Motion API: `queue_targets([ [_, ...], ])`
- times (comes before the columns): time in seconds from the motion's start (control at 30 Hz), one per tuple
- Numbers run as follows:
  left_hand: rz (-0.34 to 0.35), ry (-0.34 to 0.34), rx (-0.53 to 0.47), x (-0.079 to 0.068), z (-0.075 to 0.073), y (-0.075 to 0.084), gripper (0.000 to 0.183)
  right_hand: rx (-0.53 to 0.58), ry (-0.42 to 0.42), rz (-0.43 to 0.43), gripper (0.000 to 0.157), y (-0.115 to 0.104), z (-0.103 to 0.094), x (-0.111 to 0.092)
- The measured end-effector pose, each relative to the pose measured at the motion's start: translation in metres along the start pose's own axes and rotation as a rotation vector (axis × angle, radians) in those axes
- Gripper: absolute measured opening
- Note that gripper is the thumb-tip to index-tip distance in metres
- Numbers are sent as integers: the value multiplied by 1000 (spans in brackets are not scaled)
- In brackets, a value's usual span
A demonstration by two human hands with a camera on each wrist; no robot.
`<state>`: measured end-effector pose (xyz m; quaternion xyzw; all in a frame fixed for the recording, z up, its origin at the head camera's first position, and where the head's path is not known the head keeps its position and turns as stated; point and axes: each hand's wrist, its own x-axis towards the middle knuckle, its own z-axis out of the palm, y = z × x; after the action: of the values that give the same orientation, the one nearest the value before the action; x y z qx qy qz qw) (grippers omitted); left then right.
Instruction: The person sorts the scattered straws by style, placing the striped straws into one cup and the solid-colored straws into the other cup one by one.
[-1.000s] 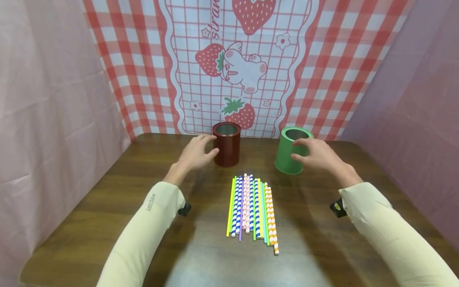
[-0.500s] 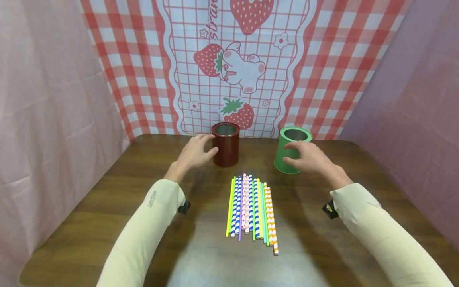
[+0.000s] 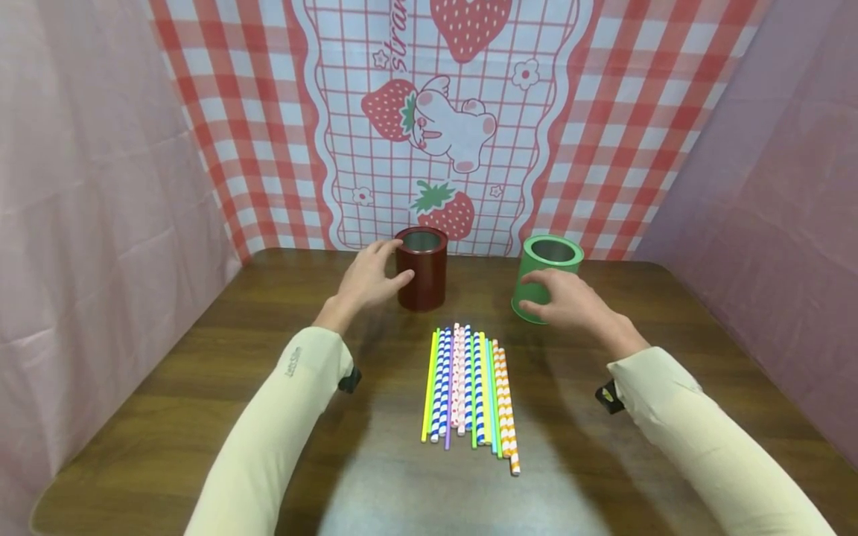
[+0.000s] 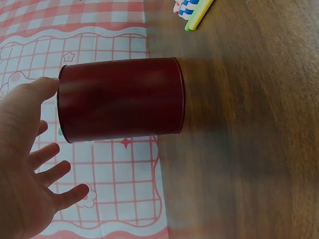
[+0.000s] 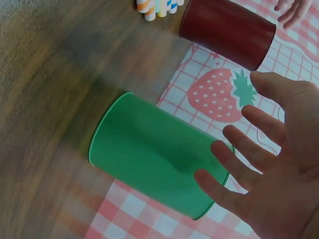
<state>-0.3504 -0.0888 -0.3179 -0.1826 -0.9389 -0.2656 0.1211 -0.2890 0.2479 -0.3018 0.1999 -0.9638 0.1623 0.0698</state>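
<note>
- Anything gripped?
- Nothing; fingers spread on left hand (image 3: 369,281), beside dark-red cylindrical metal can (image 4: 119,99), and right hand (image 3: 571,299), by green cylindrical metal can (image 5: 149,154) right of it.
- Risk?
- Red can tipped by one-sided push.

Dk red can (image 3: 425,283), grn can (image 5: 149,154), multicol. straws (image 3: 468,387)

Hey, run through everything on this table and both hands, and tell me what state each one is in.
Dark red can: upright, top open, no lid on.
Green can: upright, top open, no lid on.
Straws: lying roughly side by side, ends uneven.
Left hand: fingers spread, beside the dark red can.
Right hand: fingers spread, near the green can.
</note>
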Motion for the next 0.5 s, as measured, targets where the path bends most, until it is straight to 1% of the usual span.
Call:
queue_targets([
  [0.2, -14, 13, -10, 7, 4, 4, 70, 13, -15, -15, 46, -5, 5, -1],
  [0.37, -5, 23, -7, 14, 8, 7, 74, 18, -18, -35, 44, -9, 9, -3],
  [0.5, -11, 39, -22, 19, 11, 10, 76, 8, -29, -51, 46, -12, 14, -3],
])
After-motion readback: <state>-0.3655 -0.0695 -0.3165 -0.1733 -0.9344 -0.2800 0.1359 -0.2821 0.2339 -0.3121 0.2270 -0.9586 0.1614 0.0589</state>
